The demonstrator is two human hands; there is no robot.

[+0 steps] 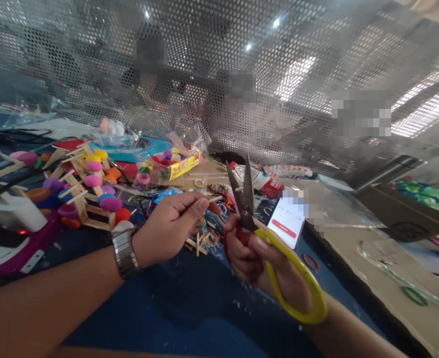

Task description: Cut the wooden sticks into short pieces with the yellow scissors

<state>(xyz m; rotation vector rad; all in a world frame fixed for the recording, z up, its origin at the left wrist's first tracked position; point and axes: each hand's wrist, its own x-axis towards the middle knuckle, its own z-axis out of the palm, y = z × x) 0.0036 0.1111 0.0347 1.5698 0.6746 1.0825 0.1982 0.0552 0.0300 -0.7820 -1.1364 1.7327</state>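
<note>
The right hand (255,253) grasps the handles of the scissors (246,216), with the blades parted and pointing away from the wearer. The left hand (174,226) pinches what appears to be a thin wooden stick (216,199) between thumb and fingers, just left of the scissors; the stick's free end points toward the blades, but contact cannot be confirmed. The step in hand appears to be trimming this stick. For a clean cut, seat the stick close to the pivot, square to the blades; position the fingertips clear of the cutting line; close in one firm stroke, since a short offcut could fly. The left forearm extends from lower left of the scissors, palm inward, a metal watch (125,252) at the wrist. The right forearm rises from lower right, blades tilted upward. Loose sticks (198,244) lie on the tabletop (189,298) left of the scissors; a lit phone (286,223) lies to their right, a bottle (264,181) behind them, and a stick frame (79,201) well to their left.
</note>
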